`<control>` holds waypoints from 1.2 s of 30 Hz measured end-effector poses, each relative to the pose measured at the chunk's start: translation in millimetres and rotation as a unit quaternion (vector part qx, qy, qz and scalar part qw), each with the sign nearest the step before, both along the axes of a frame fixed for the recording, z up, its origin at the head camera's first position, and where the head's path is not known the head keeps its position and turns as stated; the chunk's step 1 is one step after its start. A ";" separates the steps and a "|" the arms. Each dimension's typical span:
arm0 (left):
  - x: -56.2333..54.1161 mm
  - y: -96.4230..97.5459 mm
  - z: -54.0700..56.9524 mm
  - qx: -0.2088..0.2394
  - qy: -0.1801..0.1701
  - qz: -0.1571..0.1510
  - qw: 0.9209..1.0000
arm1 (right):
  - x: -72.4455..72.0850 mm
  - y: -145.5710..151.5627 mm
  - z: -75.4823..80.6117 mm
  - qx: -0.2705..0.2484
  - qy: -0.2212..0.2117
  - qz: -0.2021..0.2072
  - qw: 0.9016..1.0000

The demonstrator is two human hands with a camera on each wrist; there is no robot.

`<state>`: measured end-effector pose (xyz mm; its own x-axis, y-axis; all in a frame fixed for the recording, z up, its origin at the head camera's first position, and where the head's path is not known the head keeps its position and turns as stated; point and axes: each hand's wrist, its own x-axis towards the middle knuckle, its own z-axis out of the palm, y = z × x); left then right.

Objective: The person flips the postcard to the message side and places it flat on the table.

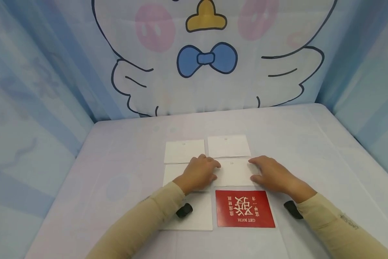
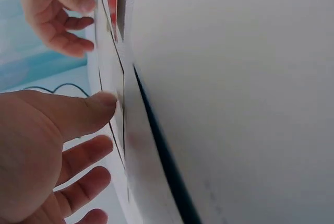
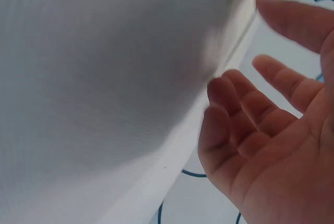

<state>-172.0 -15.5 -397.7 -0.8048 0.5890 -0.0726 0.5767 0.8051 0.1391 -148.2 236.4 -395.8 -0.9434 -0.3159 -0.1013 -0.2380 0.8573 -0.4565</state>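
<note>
White cards and one red card [image 1: 258, 216] lie in two columns on the cloth-covered table. My left hand [image 1: 197, 172] is over the middle-left white card [image 1: 172, 173], partly hiding it, its fingertips at the left edge of the middle-right white card [image 1: 234, 174]. Along that card's right edge is my right hand [image 1: 273, 174], thumb and fingers apart and loosely bent. The left wrist view shows the left thumb and fingers spread, with nothing gripped. Nothing lies in the right palm in the right wrist view. White Chinese characters and "GET RICH" stand upside down on the red card.
Two white cards, a left one [image 1: 182, 153] and a right one [image 1: 229, 146], form the far row. A nearer white card [image 1: 200, 219] lies partly under the left forearm. A curtain with a cartoon blue bow [image 1: 206, 58] hangs behind the table [image 1: 126, 151].
</note>
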 end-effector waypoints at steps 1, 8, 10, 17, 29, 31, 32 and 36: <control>4.0 0.4 0.8 -0.001 0.007 -0.002 1.000 | 2.3 0.7 1.4 -0.006 -0.006 -0.001 1.000; 45.3 0.1 13.5 -0.014 0.013 -0.043 0.999 | 28.9 7.7 14.1 -0.001 -0.044 0.016 0.999; 56.4 -1.5 14.6 -0.025 0.020 -0.058 0.998 | 37.8 9.3 15.8 0.009 -0.057 0.027 0.998; 82.1 -4.4 10.9 -0.046 0.046 -0.097 0.993 | 69.1 11.6 13.1 0.034 -0.069 0.047 0.996; 89.8 -0.2 6.8 -0.055 0.035 -0.100 0.993 | 87.9 7.3 -0.2 0.057 -0.065 0.037 0.996; 90.1 0.6 8.6 -0.059 0.028 -0.102 0.993 | 88.9 7.2 0.0 0.056 -0.063 0.036 0.996; 90.3 0.8 9.9 -0.058 0.027 -0.105 0.992 | 89.6 7.3 0.1 0.057 -0.060 0.039 0.996; 91.1 -0.1 14.6 -0.043 0.038 -0.129 0.990 | 92.4 9.3 2.6 0.066 -0.044 0.053 0.995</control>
<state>-80.9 -15.6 -383.1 -0.6328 0.7706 -0.0764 0.7714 0.6359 0.0240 -55.8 245.7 -393.2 -0.8906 -0.3924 -0.2297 -0.2950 0.8831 -0.3648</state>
